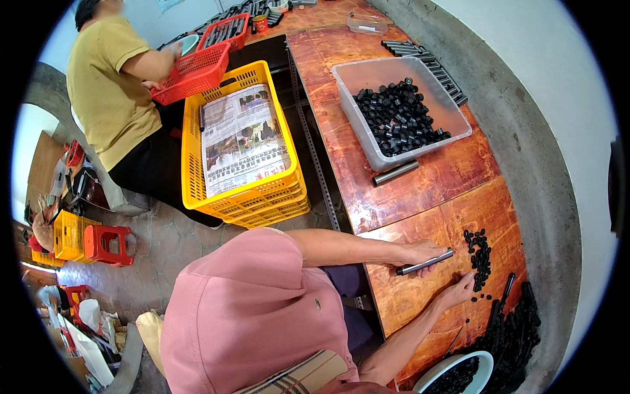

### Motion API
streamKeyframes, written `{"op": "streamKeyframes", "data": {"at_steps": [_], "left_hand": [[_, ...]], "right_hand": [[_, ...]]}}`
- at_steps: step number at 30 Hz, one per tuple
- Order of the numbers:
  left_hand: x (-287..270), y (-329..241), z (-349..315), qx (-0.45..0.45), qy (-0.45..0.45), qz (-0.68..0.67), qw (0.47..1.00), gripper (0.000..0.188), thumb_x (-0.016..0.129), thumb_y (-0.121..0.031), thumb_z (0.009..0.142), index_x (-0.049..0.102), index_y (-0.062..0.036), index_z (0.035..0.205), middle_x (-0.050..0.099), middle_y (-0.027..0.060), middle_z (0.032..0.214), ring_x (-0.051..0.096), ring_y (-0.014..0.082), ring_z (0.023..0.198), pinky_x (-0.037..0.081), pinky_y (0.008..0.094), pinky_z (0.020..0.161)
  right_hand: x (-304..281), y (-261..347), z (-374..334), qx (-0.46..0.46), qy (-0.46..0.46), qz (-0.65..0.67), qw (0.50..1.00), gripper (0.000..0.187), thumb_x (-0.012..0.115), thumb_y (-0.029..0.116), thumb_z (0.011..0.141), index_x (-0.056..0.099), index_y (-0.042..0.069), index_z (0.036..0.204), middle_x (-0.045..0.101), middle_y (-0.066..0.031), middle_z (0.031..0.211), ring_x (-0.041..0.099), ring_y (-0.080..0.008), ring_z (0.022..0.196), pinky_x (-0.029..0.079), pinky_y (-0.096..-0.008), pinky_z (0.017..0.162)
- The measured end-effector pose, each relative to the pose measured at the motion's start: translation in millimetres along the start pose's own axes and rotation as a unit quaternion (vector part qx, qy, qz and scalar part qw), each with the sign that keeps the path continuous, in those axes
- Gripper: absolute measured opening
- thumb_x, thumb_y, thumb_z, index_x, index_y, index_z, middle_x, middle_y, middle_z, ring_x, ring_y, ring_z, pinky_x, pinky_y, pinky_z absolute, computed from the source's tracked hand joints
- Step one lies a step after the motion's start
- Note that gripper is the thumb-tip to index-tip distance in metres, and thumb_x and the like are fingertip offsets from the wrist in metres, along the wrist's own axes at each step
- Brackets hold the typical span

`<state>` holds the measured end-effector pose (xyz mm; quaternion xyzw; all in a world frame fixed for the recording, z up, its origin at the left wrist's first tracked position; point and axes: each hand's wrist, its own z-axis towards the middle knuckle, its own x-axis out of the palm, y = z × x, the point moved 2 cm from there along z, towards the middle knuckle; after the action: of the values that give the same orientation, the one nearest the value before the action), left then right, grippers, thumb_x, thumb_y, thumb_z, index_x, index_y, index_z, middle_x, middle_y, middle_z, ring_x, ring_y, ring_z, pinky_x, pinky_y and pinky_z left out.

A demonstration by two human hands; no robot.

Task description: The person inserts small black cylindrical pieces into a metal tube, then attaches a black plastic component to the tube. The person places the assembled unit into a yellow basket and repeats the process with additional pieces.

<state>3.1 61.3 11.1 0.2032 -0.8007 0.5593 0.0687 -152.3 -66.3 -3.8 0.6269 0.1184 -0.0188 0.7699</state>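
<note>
My left hand (pixel 420 251) grips a short grey metal tube (pixel 430 262), holding it level just above the wooden table (pixel 420 197). Just below it, my right hand (pixel 459 289) has its fingertips on a small heap of black caps (pixel 480 257), pinching at them; whether a cap is between the fingers cannot be made out. A pile of dark tubes (pixel 518 325) lies close by at the lower right.
A white bowl (pixel 482 364) of black caps sits at the table's near edge. A clear bin (pixel 459 125) of black caps, one loose tube (pixel 395 173) and a row of tubes (pixel 430 62) lie farther back. A newspaper-lined yellow crate (pixel 262 197) stands on the floor. Another person (pixel 111 85) handles a red basket (pixel 193 72).
</note>
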Motion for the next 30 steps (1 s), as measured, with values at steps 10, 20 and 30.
{"op": "streamKeyframes", "data": {"at_steps": [10, 20, 30], "left_hand": [[1.3, -0.5, -11.8, 0.023, 0.058, -0.021, 0.998, 0.038, 0.048, -0.035, 0.105, 0.058, 0.0018, 0.103, 0.066, 0.0080, 0.087, 0.068, 0.0149, 0.070, 0.058, 0.0291, 0.056], [-4.0, 7.0, -3.5, -0.005, 0.070, -0.105, 0.992, 0.027, 0.052, -0.027, 0.101, 0.060, -0.0017, 0.101, 0.065, 0.0064, 0.085, 0.063, 0.0140, 0.066, 0.054, 0.0293, 0.057], [-3.1, 8.3, -5.2, -0.029, 0.057, -0.112, 0.992, 0.023, 0.060, -0.023, 0.094, 0.060, 0.0002, 0.096, 0.067, 0.0099, 0.086, 0.071, 0.0204, 0.075, 0.059, 0.0333, 0.065]], "right_hand": [[-0.6, -3.8, 1.1, -0.008, -0.009, -0.011, 1.000, 0.042, 0.054, 0.034, 0.104, 0.061, -0.001, 0.083, 0.056, -0.0042, 0.076, 0.051, -0.0162, 0.070, 0.044, -0.0323, 0.066], [-0.2, -8.9, 2.9, -0.014, -0.010, -0.016, 1.000, 0.041, 0.054, 0.032, 0.104, 0.060, -0.002, 0.083, 0.056, -0.0044, 0.076, 0.051, -0.0163, 0.071, 0.044, -0.0325, 0.067], [-0.7, -7.5, 2.6, -0.004, -0.003, -0.004, 1.000, 0.036, 0.053, 0.027, 0.104, 0.059, -0.002, 0.083, 0.054, -0.0041, 0.077, 0.048, -0.0161, 0.073, 0.042, -0.0315, 0.068]]}}
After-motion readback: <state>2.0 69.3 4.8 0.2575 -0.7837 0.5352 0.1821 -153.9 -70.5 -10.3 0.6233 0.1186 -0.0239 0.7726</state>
